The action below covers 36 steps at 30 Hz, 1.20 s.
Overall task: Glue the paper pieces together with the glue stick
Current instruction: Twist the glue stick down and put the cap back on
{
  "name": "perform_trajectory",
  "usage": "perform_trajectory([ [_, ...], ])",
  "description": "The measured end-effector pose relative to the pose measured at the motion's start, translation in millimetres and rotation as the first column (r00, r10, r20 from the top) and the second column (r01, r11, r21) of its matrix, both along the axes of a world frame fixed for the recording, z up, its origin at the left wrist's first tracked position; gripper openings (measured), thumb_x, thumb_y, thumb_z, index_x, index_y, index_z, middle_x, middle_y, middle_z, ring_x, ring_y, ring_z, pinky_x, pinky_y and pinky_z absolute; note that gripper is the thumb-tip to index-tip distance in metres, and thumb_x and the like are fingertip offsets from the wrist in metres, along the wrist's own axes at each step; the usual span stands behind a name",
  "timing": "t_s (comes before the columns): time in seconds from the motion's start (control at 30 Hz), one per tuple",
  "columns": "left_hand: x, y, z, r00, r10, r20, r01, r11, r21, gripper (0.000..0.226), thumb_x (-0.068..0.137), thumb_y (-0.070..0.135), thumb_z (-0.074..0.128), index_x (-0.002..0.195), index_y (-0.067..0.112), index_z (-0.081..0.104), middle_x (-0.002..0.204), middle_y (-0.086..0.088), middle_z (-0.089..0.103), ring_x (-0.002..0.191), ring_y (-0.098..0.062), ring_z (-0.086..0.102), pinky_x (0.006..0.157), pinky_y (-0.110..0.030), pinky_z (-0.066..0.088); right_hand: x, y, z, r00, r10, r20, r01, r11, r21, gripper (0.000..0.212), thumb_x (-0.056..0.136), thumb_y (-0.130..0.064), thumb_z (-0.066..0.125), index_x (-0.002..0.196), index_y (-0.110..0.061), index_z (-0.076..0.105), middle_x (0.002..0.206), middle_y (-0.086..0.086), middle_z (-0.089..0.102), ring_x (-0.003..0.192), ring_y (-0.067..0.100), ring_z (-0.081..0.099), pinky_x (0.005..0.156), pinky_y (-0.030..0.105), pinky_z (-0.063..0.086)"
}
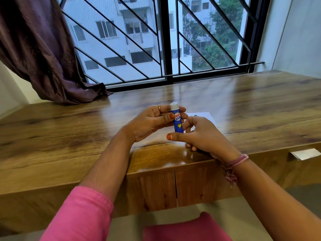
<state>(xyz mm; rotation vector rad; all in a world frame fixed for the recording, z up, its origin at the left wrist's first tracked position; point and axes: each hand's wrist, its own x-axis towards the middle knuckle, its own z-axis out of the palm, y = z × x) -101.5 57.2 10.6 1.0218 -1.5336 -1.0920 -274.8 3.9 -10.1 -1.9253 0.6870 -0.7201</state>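
Blue glue stick [177,119] over a brown wood-grain table [69,129].
It has a white top and a yellow heart; white paper [207,117] lies just behind it, and a purple curtain [43,54] hangs beyond.

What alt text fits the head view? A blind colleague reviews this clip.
A person's left hand holds an uncapped blue glue stick upright over a wooden table, the right hand at its base. White paper lies on the table behind the hands, before a barred window.

Home room: wooden desk [69,129] at grilled window [156,40], purple curtain [40,49], apartment blocks outside.
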Motion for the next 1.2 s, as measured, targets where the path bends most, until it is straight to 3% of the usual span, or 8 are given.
perform_trajectory([
  [0.2,3.3,0.4,0.2,0.999,0.034,-0.007,-0.034,0.999,-0.006,0.032,0.088,0.013,0.048,0.119,0.012,0.057,0.109,0.000,0.071,0.110,-0.017,0.063,0.094,-0.027,0.049,-3.6,-0.3,1.1,0.996,0.089,0.022,-0.090,0.994,0.068,0.030,0.080,-0.029,0.072,0.105,-0.014,0.062,0.056,0.002,0.059,0.041,0.005,0.051,0.044,0.016,0.044],
  [0.33,2.9,-0.3,-1.9,1.000,0.008,0.024,-0.008,1.000,-0.001,0.029,0.093,0.008,0.046,0.120,0.012,0.057,0.110,0.001,0.070,0.111,-0.017,0.062,0.096,-0.028,0.048,-2.5,-1.8,-0.1,0.998,0.050,0.024,-0.052,0.996,0.074,0.023,0.075,-0.026,0.078,0.089,-0.017,0.062,0.045,-0.004,0.056,0.036,0.004,0.048,0.040,0.014,0.041],
  [0.47,0.8,0.1,-0.7,1.000,-0.002,-0.007,0.002,1.000,-0.008,0.029,0.092,0.009,0.046,0.119,0.011,0.057,0.109,0.001,0.071,0.109,-0.015,0.063,0.093,-0.026,0.049,-0.7,-1.5,-1.0,1.000,-0.004,0.028,0.004,1.000,0.011,0.039,0.066,-0.037,0.083,0.083,-0.015,0.057,0.059,-0.001,0.059,0.045,0.012,0.054,0.042,0.018,0.043],
  [0.67,3.8,0.6,-0.1,0.999,0.033,-0.021,-0.034,0.999,-0.019,0.032,0.089,0.012,0.047,0.119,0.012,0.057,0.111,0.000,0.071,0.113,-0.016,0.061,0.097,-0.026,0.047,-3.7,-4.1,-0.1,0.994,0.103,0.033,-0.106,0.990,0.095,0.034,0.077,-0.031,0.075,0.105,-0.016,0.063,0.062,0.005,0.060,0.048,0.011,0.051,0.042,0.018,0.043],
  [0.8,1.8,0.6,-0.5,0.999,0.024,0.022,-0.023,1.000,-0.014,0.031,0.089,0.013,0.047,0.119,0.013,0.057,0.110,0.003,0.071,0.113,-0.014,0.060,0.096,-0.025,0.047,-3.0,-4.2,-0.2,0.998,0.065,0.018,-0.066,0.994,0.084,0.029,0.073,-0.028,0.079,0.094,-0.014,0.063,0.058,0.001,0.058,0.038,0.005,0.047,0.040,0.016,0.040],
  [0.97,-0.7,0.8,0.1,0.999,0.027,0.023,-0.026,0.999,-0.038,0.030,0.089,0.014,0.047,0.117,0.014,0.058,0.108,0.005,0.071,0.113,-0.012,0.060,0.097,-0.025,0.047,-0.4,-0.4,0.3,1.000,-0.024,0.009,0.024,1.000,-0.006,0.039,0.066,-0.035,0.083,0.080,-0.016,0.053,0.065,0.003,0.059,0.039,0.007,0.050,0.039,0.018,0.042],
  [1.03,0.3,1.3,0.4,0.999,0.038,0.008,-0.037,0.998,-0.043,0.031,0.088,0.014,0.047,0.117,0.014,0.058,0.108,0.004,0.071,0.112,-0.013,0.061,0.096,-0.025,0.047,-0.7,1.1,1.1,1.000,-0.003,0.010,0.003,1.000,-0.019,0.038,0.068,-0.037,0.082,0.086,-0.016,0.055,0.067,0.001,0.062,0.039,0.006,0.051,0.040,0.018,0.042],
  [1.2,2.1,2.0,0.6,0.999,0.049,0.022,-0.048,0.998,-0.043,0.031,0.089,0.013,0.047,0.117,0.014,0.058,0.109,0.003,0.071,0.112,-0.013,0.062,0.096,-0.025,0.047,-4.3,0.6,1.8,0.997,0.070,0.023,-0.071,0.996,0.045,0.030,0.080,-0.031,0.073,0.102,-0.015,0.062,0.050,-0.003,0.058,0.035,0.003,0.047,0.040,0.016,0.041],
])
